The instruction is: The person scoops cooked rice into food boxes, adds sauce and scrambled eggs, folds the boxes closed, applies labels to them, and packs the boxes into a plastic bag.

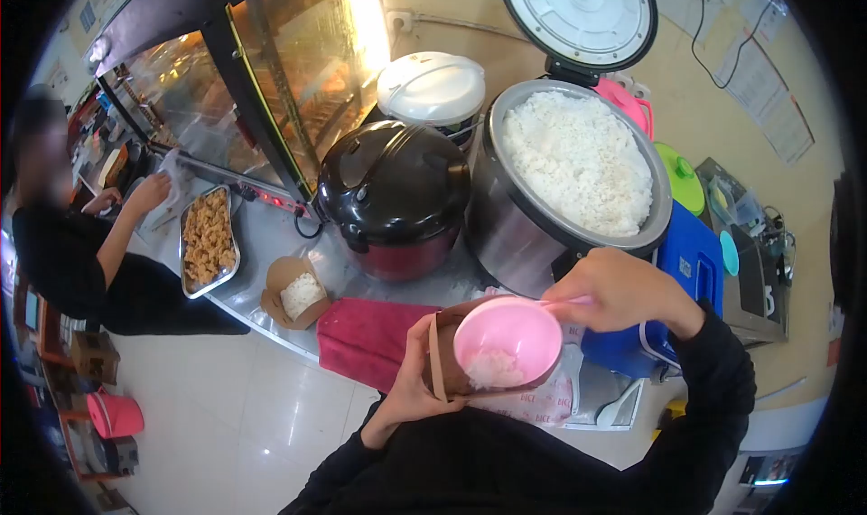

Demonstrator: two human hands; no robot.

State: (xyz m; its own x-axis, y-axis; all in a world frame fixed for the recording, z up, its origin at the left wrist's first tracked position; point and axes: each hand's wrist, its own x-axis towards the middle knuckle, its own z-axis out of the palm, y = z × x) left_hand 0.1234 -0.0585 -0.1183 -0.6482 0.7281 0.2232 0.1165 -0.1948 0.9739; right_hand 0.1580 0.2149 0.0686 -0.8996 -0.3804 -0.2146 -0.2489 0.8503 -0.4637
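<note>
My right hand (619, 289) is closed round the handle of a pink ladle (506, 325). Some white rice (494, 369) lies in the lower part of its bowl. Just beneath the ladle is a brown paper food box (440, 357), gripped along its left side by my left hand (411, 390); the ladle hides most of the box's inside. Beyond my hands stands an open rice cooker (506, 217) heaped with cooked rice (578, 158). Another brown paper box (274, 305) with rice in it sits on the counter to the left.
A closed dark rice cooker (393, 190) stands beside a lit glass display case (298, 72). Fried pieces fill a metal tray (187, 276) near a co-worker (81, 244) at left. A red cloth (375, 339), blue cooler (691, 262) and white spoon (619, 404) are close by.
</note>
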